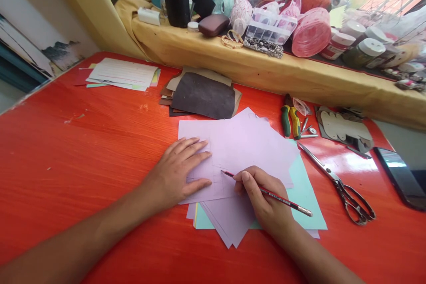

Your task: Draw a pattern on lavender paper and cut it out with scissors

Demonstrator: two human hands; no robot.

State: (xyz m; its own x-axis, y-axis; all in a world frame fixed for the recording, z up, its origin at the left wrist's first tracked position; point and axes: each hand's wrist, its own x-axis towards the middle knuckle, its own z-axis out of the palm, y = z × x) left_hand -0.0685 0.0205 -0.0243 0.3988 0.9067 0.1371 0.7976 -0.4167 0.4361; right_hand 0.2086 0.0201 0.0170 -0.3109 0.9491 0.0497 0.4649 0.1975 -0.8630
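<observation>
My left hand [181, 168] lies flat with its fingers spread on the left part of a lilac paper sheet [246, 142]. In my right hand [262, 191] is a red and black pencil [276, 196], gripped near its sharpened end. Its tip is at or just above the sheet, a little right of my left fingertips; contact is too fine to tell. Faint pencil lines run on the paper between the two hands. Under this sheet lie more lilac sheets and a mint green sheet [308, 199], fanned out at different angles.
Scissors [329, 173], pliers [290, 117] and a phone [401, 175] lie to the right on the red table [83, 151]. Behind the paper is a stack of leather pieces [204, 95]. Lined paper slips [121, 73] sit farther left. A cloth-covered ledge [199, 53] holds jars and ribbon rolls.
</observation>
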